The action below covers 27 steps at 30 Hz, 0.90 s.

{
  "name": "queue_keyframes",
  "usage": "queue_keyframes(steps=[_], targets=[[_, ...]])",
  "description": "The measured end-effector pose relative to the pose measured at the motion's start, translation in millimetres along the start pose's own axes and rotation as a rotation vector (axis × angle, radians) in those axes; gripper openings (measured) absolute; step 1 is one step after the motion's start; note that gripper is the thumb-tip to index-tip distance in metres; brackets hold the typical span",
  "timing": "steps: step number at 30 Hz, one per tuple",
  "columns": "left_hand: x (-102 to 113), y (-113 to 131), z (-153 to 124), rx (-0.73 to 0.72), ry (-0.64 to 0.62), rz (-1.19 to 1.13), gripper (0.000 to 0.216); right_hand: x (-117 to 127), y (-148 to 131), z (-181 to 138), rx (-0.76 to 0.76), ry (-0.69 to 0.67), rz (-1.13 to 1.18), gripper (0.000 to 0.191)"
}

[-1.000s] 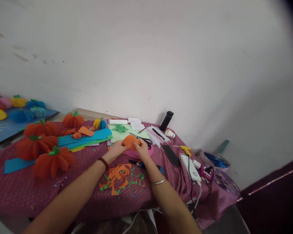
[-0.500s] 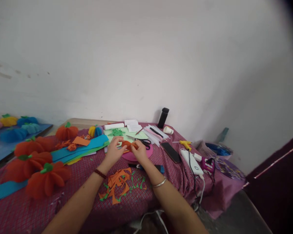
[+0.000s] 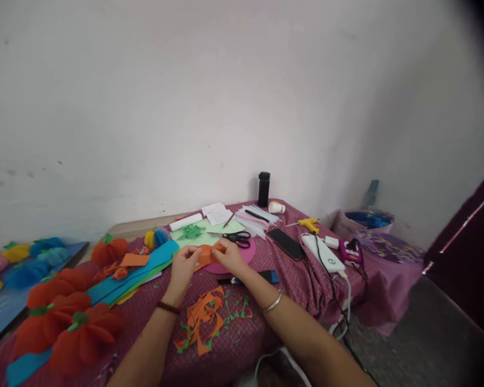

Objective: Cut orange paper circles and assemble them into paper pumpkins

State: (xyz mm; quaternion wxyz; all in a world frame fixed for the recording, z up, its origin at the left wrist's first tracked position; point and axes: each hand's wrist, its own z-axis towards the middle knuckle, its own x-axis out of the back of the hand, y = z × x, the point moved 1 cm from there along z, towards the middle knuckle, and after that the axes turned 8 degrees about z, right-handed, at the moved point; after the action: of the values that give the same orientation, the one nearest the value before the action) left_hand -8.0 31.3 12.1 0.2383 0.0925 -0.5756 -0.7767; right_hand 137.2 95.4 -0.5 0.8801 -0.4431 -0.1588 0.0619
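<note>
Both my hands pinch a folded orange paper piece over a pink paper circle on the table. My left hand grips its left end with fingers curled. Holding the right end is my right hand, fingers closed on the paper. Black scissors lie just beyond the hands. Orange and green paper scraps are scattered in front of my wrists.
Orange paper pumpkins sit at the left with blue and green sheets. A phone, yellow glue gun, white power bank with cables, black flask and paper cup lie right. The red checked cloth covers the table.
The orange piece went from a rounded disc to a folded, flatter shape between my hands. The view swung right and tilted, so everything on the table shifted in the picture.
</note>
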Motion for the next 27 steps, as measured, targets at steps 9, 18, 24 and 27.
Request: queue_keyframes(steps=[9,18,24,27], targets=[[-1,-1,-1,-0.045,0.061,0.066,0.028,-4,6,3,-0.138,-0.030,0.150,0.008],[-1,-1,2,0.037,-0.260,0.102,0.033,3,12,5,-0.158,-0.163,0.089,0.008],[-1,2,-2,0.060,-0.387,0.137,0.030,6,8,4,-0.198,-0.231,0.148,0.011],[-1,-2,-2,0.126,-0.401,0.009,0.030,8,9,5,-0.209,-0.226,0.248,0.013]])
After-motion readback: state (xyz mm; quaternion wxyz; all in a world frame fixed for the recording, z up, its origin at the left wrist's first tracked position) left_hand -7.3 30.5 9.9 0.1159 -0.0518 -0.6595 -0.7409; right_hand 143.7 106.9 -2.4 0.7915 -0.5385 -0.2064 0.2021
